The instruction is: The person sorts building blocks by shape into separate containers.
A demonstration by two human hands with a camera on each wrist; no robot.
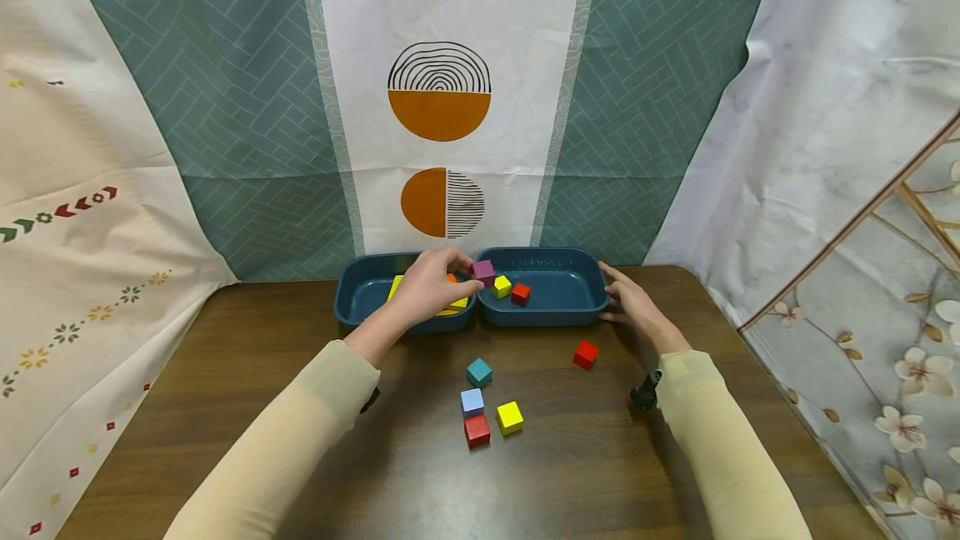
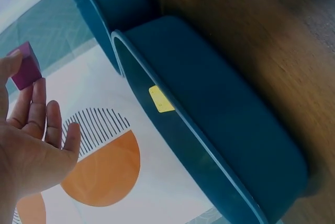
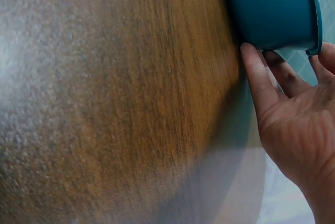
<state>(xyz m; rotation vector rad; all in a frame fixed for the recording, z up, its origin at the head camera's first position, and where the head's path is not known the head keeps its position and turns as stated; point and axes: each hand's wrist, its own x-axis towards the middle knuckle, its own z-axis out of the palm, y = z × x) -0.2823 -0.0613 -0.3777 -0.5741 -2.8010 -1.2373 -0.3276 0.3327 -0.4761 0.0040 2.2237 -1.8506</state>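
Observation:
My left hand (image 1: 428, 283) pinches a purple cube (image 1: 483, 273) between thumb and fingertips, above where two dark blue trays meet. In the left wrist view the purple cube (image 2: 25, 66) shows at the fingertips. Under the left hand is the left tray (image 1: 349, 294), with yellow and orange pieces in it partly hidden by the hand. The right tray (image 1: 558, 317) contains a small yellow cube (image 1: 502, 287) and a red cube (image 1: 521, 294). Against that tray's right end, my right hand (image 1: 634, 303) rests with fingers extended and spread along the outer wall (image 3: 272, 12).
On the wooden table (image 1: 570, 473) before the trays lie a teal cube (image 1: 479, 372), a light blue cube (image 1: 472, 402), a red cube (image 1: 477, 431) close to it, and a yellow cube (image 1: 510, 417). Another red cube (image 1: 586, 354) lies nearer the right hand. Patterned cloth (image 1: 517, 107) hangs behind.

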